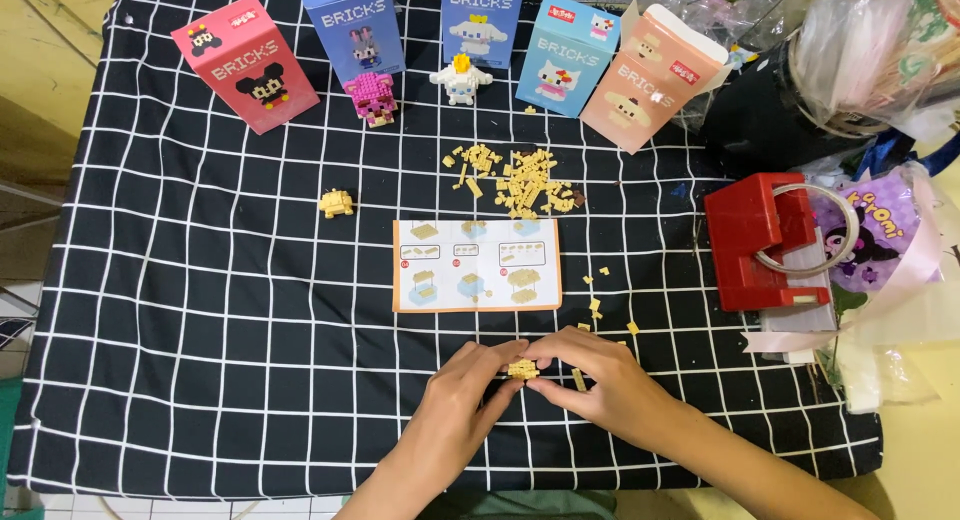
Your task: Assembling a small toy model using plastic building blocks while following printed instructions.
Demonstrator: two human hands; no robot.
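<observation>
Both hands meet low on the worktop (200,310), left hand (462,385) and right hand (590,380) pinching a small yellow build (521,369) between fingertips, steadying it. The leaflet (477,265) lies just above, loose bricks (515,180) beyond.

A black cloth with a white grid (200,310) covers the table, with yellowish floor (50,70) showing beyond its left edge.
</observation>
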